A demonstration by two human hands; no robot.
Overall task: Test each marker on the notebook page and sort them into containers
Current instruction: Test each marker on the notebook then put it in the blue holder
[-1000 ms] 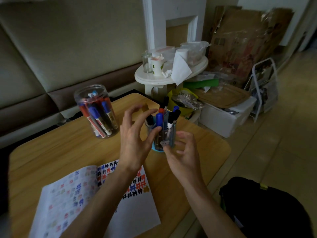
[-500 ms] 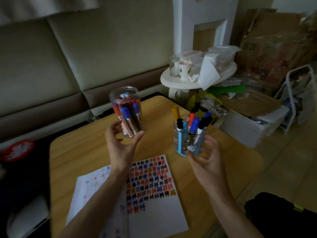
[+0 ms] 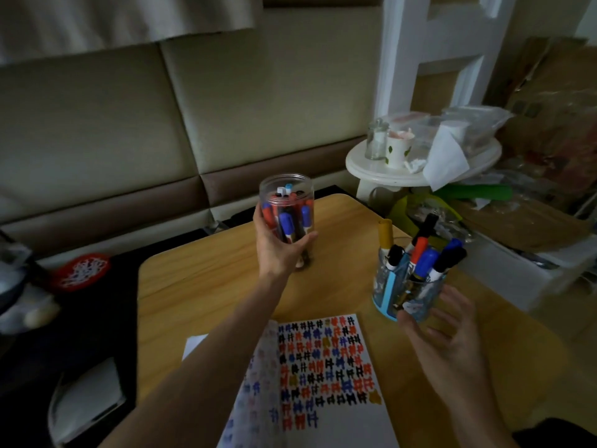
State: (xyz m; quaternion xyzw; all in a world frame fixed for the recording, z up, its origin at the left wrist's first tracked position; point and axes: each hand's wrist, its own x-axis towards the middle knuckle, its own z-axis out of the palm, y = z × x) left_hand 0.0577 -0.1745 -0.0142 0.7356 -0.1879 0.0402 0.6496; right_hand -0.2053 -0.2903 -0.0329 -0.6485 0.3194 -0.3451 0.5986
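Head view checked. Found left hand (image 3: 279,250) clasping the clear jar (image 3: 286,195) from the near side, thumb on its left wall, fingers curled round its right, at the far middle of the wooden table (image 3: 193,279). Cannot tell whether the jar's base rests on the wood or hangs just above it. Noted capped markers (image 3: 286,221) inside, red, blue and black, packed upright. Found right hand (image 3: 452,347) released, fingers spread and holding nothing, just on the near side of the blue pen holder (image 3: 387,292) at the right. Cannot confirm fingertip contact with its wall. Noted a second batch of markers (image 3: 423,257) standing in that holder, caps up, with a yellow marker (image 3: 385,232) at its far left. Noted open notebook (image 3: 326,367) at the near edge, right page mostly filled with red, blue, black and yellow test marks, blank strip at the bottom.

Judged step in hand: positioning the two containers before drawing the next marker. Recommend setting the jar down flat, well apart from the holder, to keep the two lots separate. Recommend steadying the holder while pulling a marker, as the tall leaning ones look likely to tip it. Advise testing on the blank strip, then recapping firmly before sorting.
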